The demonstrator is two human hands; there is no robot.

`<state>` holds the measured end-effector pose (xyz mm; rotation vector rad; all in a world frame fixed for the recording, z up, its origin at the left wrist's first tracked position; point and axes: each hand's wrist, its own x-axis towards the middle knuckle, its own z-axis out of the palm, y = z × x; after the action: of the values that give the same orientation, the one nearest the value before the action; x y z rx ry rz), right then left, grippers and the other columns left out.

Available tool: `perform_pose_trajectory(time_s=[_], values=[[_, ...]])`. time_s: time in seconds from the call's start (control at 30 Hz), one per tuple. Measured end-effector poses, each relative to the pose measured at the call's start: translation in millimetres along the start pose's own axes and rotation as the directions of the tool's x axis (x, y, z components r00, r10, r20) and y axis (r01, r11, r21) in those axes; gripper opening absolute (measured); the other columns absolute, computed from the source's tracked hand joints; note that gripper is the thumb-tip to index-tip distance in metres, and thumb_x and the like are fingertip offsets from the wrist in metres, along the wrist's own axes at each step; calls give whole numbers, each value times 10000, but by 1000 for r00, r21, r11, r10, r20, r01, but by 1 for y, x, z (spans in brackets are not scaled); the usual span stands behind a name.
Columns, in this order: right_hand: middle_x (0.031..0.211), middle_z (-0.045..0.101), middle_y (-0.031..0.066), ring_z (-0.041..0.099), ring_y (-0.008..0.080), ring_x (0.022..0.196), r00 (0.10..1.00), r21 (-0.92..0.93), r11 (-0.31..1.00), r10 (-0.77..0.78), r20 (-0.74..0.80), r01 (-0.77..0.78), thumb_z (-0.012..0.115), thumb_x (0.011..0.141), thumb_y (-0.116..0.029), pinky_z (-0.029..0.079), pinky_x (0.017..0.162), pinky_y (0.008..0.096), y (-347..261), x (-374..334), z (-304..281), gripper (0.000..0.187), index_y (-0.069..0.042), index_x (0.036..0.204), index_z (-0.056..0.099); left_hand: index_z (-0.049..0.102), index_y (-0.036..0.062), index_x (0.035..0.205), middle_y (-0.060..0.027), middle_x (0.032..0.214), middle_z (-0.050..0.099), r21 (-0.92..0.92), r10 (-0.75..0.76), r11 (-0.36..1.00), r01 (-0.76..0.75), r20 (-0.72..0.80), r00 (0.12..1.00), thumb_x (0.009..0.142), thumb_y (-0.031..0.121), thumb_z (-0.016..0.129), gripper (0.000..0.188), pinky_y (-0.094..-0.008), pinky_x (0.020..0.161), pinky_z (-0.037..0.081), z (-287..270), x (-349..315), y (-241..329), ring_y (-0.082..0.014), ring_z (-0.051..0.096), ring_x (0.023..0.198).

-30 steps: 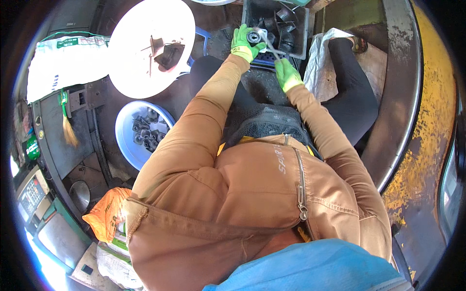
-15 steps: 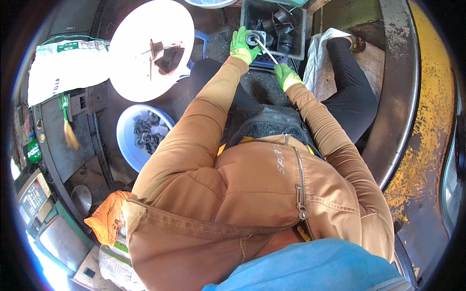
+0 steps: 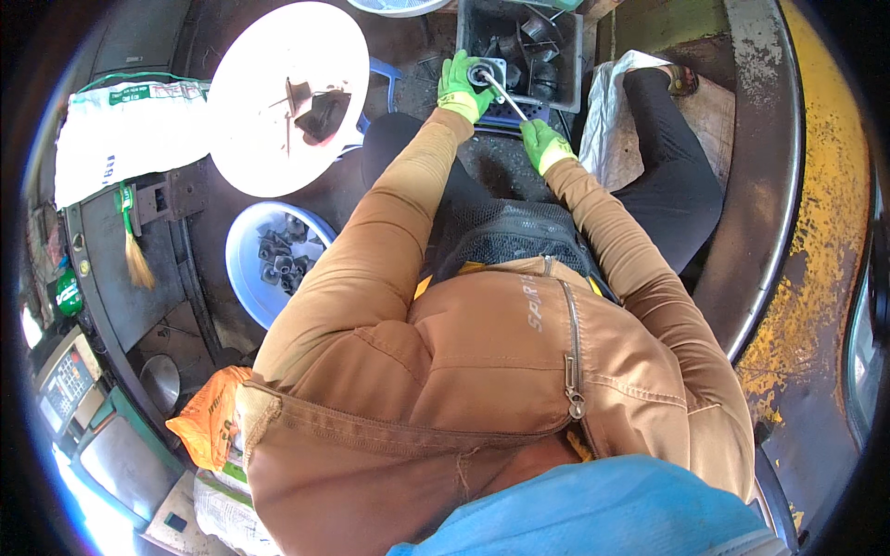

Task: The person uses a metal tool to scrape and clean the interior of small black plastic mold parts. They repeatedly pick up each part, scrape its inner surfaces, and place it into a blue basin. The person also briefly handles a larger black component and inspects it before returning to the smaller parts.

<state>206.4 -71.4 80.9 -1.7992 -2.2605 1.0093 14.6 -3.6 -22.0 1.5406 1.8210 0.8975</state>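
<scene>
My left hand [image 3: 461,85], in a green and yellow glove, is closed on a small part with a squarish flange and a round opening [image 3: 488,70], at the near left corner of a grey bin [image 3: 577,67]. A slim pale rod-like tool [image 3: 505,95] slants from my right hand [image 3: 545,145] to the part, its far end at the opening. My right hand, gloved alike, is closed around the tool's near end; its handle is hidden. Several dark moulded-looking parts [image 3: 540,72] lie in the bin.
A round white surface [image 3: 250,102] bearing dark pieces stands at the left, beside a blue stool leg [image 3: 394,88]. Below it is a white-blue basin [image 3: 243,283] of small dark parts. A white sack [image 3: 130,139] lies far left. A worn yellow metal edge [image 3: 802,278] curves along the right.
Both hands stay at nearly the same place on the part and the tool. The whole view has shifted very slightly.
</scene>
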Motion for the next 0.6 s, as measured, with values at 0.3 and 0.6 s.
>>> perform_pose_trajectory(time_s=[0.3, 0.6], values=[[1011, 606, 255, 566, 454, 952, 995, 121, 992, 31, -93, -20, 379, 957, -400, 445, 813, 491, 7, 11, 15, 385, -71, 1037, 562, 458, 66, 1284, -148, 1191, 510, 148, 129, 983, -109, -132, 983, 543, 260, 878, 874, -391, 935, 461, -12, -7, 20, -334, 531, 1099], [1092, 600, 232, 565, 457, 974, 992, 112, 986, 123, 21, -125, 358, 949, -399, 447, 843, 482, -4, 3, 0, 415, -62, 1065, 570, 447, 63, 1293, -145, 1240, 495, 173, 119, 980, -100, -108, 987, 569, 309, 866, 872, -399, 966, 431, -3, -4, 8, -337, 490, 1151]])
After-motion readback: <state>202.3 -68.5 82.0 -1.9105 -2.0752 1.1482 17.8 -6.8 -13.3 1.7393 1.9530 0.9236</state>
